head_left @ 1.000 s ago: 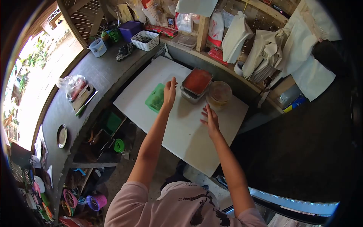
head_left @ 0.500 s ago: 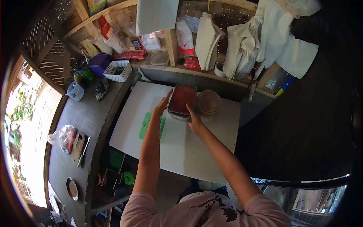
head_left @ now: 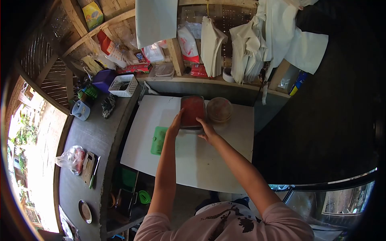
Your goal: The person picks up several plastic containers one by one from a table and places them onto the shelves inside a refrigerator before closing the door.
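Observation:
A rectangular food container with a red lid (head_left: pixel 193 110) stands near the back edge of the white table (head_left: pixel 193 160). My left hand (head_left: pixel 175 123) presses against its left side near the front corner, fingers along the edge. On the opposite side, my right hand (head_left: pixel 207 131) holds the front right corner, its thumb over the lid. Just right of it is a round, clear-sided tub with a brownish lid (head_left: pixel 219 109). A flat green plastic piece (head_left: pixel 159 140) lies left of the container, partly behind my left forearm.
To the left, a grey counter (head_left: pixel 80 134) bears a knife (head_left: pixel 95 172), a chopping board (head_left: pixel 87 168), a bagged reddish item (head_left: pixel 74 160), a small dish (head_left: pixel 85 211) and a white basket (head_left: pixel 123 85). Paper bags (head_left: pixel 212 46) hang along the back wall.
My left hand has come in from beside the container to touch its side. My right hand remains at its right front corner. The camera view has shifted slightly.

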A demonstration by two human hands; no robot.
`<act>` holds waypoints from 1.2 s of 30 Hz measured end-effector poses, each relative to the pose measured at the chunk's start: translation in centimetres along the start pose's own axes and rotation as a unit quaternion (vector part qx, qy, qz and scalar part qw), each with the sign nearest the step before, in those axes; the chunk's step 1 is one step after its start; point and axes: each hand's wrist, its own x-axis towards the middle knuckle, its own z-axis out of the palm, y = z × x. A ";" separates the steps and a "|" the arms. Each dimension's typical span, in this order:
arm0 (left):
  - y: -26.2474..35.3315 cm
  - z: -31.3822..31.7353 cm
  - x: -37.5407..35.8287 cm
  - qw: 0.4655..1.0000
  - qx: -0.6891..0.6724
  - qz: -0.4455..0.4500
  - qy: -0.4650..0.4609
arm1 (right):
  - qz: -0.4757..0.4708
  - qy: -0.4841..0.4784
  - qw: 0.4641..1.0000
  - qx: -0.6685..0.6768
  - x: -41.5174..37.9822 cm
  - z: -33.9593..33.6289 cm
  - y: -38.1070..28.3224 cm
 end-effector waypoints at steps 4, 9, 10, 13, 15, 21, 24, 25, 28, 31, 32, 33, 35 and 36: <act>-1.3 1.6 -1.6 0.989 0.020 0.043 0.140 | -0.045 0.040 0.997 -0.051 -2.8 1.0 -0.2; -4.3 -1.1 -1.0 0.980 0.137 0.080 0.122 | -0.032 0.047 0.990 -0.131 -4.2 1.0 0.2; -4.9 -1.5 -0.7 0.961 0.202 0.086 0.170 | -0.149 0.039 0.977 -0.151 -2.0 0.2 1.8; -7.0 -1.9 -0.9 0.960 0.203 0.114 0.157 | -0.232 0.039 0.954 -0.184 -1.5 -0.5 3.5; -8.6 -2.3 -0.4 0.984 0.067 0.140 0.087 | -0.268 0.088 0.945 -0.166 -2.5 0.2 4.8; -4.3 3.8 -9.1 0.987 0.049 0.149 0.036 | -0.303 0.059 0.951 -0.016 -9.9 1.2 4.8; -2.7 7.2 -11.7 0.989 0.035 0.137 0.040 | -0.208 0.082 0.974 -0.024 -15.1 0.5 2.5; -2.7 8.2 -12.5 0.987 0.021 0.155 0.034 | -0.216 0.060 0.974 -0.027 -16.3 -0.1 2.2; -4.1 10.6 -14.2 0.981 0.033 0.182 0.064 | -0.290 0.057 0.955 -0.020 -17.0 -2.0 3.5; -5.2 14.1 -16.2 0.972 0.059 0.196 0.115 | -0.342 0.053 0.938 0.014 -18.8 -4.4 4.5; -5.5 15.4 -16.7 0.969 0.061 0.199 0.130 | -0.327 0.028 0.944 0.041 -20.0 -5.5 4.4; -5.8 16.2 -17.0 0.970 0.065 0.202 0.123 | -0.334 0.031 0.941 0.044 -21.6 -6.5 4.0; -6.6 17.3 -17.9 0.989 0.020 0.145 0.029 | -0.242 0.035 0.968 0.063 -25.7 -8.8 4.0; -5.6 20.7 -20.4 0.991 -0.007 0.136 0.019 | -0.254 0.035 0.964 0.073 -28.1 -10.0 4.1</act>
